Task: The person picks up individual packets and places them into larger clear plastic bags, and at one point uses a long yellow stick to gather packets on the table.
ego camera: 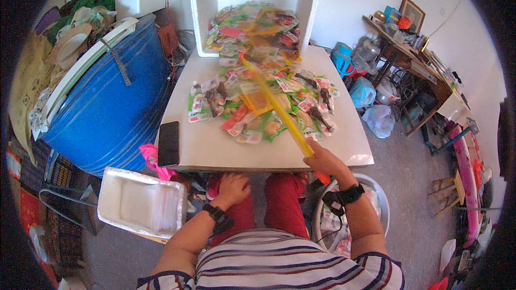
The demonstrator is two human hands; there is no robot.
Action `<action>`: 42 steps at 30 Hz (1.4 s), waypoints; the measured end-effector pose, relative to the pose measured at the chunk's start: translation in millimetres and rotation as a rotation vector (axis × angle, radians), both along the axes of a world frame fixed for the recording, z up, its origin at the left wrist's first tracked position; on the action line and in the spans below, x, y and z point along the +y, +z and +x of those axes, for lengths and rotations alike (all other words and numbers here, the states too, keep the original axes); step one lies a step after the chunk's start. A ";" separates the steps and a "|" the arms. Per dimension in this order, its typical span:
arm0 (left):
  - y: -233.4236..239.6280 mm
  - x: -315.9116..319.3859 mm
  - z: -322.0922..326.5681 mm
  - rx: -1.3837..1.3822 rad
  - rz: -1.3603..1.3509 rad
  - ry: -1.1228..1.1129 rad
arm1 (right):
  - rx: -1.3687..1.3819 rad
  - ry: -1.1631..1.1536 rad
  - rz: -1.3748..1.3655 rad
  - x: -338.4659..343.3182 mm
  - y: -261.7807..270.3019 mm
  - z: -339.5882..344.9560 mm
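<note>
My right hand [327, 162] grips a yellow stick [278, 106] near its lower end. The stick slants up and left across the white table [225, 155], and its reddish tip is over packets by the mouth of a foam box [195, 20]. That box lies on its side with its opening towards me. Sealed clear packets of food [258, 123] spill from it across the table, some holding dark pieces, others pale ones. On my red-trousered leg rests my left hand [234, 188], with nothing in it. Both wrists wear dark bands.
A black phone [168, 143] lies at the table's left edge. Below it sits a foam box [139, 201] with clear plastic bags. A metal basin [385, 213] of packets stands right of my legs. The big blue barrel [117, 100] fills the left side; a cluttered desk [411, 62] stands right.
</note>
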State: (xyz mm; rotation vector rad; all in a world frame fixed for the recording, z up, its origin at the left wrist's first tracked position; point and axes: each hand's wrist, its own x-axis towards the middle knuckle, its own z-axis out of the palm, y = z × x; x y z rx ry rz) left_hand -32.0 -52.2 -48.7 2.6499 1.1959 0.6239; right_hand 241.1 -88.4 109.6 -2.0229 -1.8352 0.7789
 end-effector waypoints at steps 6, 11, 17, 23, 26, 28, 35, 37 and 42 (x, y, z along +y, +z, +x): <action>15.0 -0.6 3.2 0.111 -0.136 0.005 | 0.188 -0.030 -0.120 -37.8 6.3 11.0; 9.7 0.5 3.5 0.096 -0.119 0.010 | 0.182 0.003 -0.135 -69.8 28.4 3.8; 16.2 -0.3 5.4 0.138 -0.162 0.006 | 0.061 -0.008 -0.098 -108.1 27.3 10.1; 18.4 -0.9 3.8 0.119 -0.095 -0.001 | 0.182 -0.043 -0.021 -129.5 35.1 21.9; 20.4 -0.2 3.7 0.093 -0.115 -0.014 | 0.305 -0.111 -0.108 -137.3 39.7 37.5; 20.3 0.3 3.0 0.079 -0.131 -0.018 | 0.408 -0.226 -0.281 -133.4 62.0 32.9; 8.6 1.6 4.8 0.054 -0.099 -0.004 | 0.489 -0.392 -0.031 -113.5 17.1 51.5; 8.7 2.6 4.7 0.046 -0.090 -0.006 | 0.465 -0.406 0.122 -103.3 10.8 54.0; 4.6 3.4 4.5 0.032 -0.086 -0.013 | 0.246 -0.430 0.172 -79.0 -3.7 90.5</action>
